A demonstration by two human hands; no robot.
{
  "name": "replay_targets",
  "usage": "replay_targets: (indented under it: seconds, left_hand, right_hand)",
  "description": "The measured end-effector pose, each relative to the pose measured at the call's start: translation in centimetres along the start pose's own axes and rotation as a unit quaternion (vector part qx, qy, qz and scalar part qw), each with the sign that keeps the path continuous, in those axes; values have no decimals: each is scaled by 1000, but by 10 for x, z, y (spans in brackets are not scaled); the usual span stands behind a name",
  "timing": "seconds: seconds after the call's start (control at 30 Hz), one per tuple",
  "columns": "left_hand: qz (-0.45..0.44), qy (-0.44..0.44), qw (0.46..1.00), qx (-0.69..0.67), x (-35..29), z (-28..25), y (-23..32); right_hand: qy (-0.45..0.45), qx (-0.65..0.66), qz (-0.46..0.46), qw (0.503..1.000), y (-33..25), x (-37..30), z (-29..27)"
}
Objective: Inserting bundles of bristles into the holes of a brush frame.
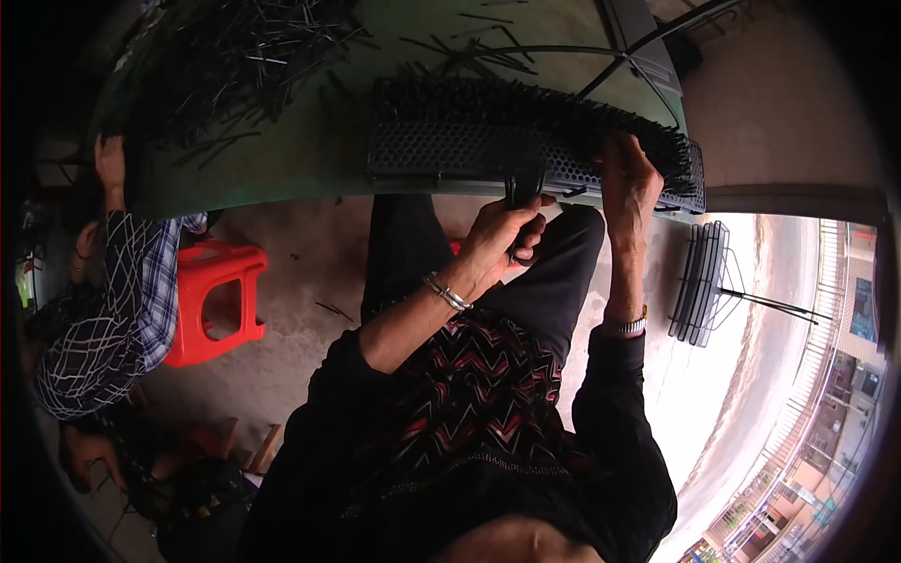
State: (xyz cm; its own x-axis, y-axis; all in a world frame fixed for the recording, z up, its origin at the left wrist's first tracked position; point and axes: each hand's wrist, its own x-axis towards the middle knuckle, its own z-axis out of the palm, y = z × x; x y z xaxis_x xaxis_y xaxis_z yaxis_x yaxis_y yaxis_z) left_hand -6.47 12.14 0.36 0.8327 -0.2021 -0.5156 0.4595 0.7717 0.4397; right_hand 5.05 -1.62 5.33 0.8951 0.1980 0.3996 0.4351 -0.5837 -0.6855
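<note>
A long black perforated panel lies along the near edge of the green table, its round holes in rows. Dense short black strips stand up from its far side like bristles. My left hand is closed around a bundle of thin black strips, held upright before the panel's near edge. Over the panel's right part, my right hand has its fingers pinched together beside the bristles. Whatever is between those fingertips is hidden.
Loose black strips are heaped on the green table. Black rods cross at its far right. A red stool stands left, near another person's sleeve. A slatted grey rack is on the right.
</note>
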Motion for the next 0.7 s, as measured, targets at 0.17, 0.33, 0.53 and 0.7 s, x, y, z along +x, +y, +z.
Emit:
replay_targets:
  seconds: [0.17, 0.33, 0.53, 0.7]
  left_hand:
    - [9, -20, 1000, -1, -2, -2, -3]
    - [23, -2, 1000, -17, -3, 7, -2]
    - [46, 9, 999, -9, -7, 14, -2]
    - [48, 27, 999, 1, -8, 18, 0]
  right_hand:
    - [40, -217, -98, 970, 1, 3, 10]
    - [36, -236, -95, 966, 6, 8, 12]
    - [-15, -324, -93, 941, 11, 4, 14]
    - [38, -262, -144, 954, 2, -9, 9]
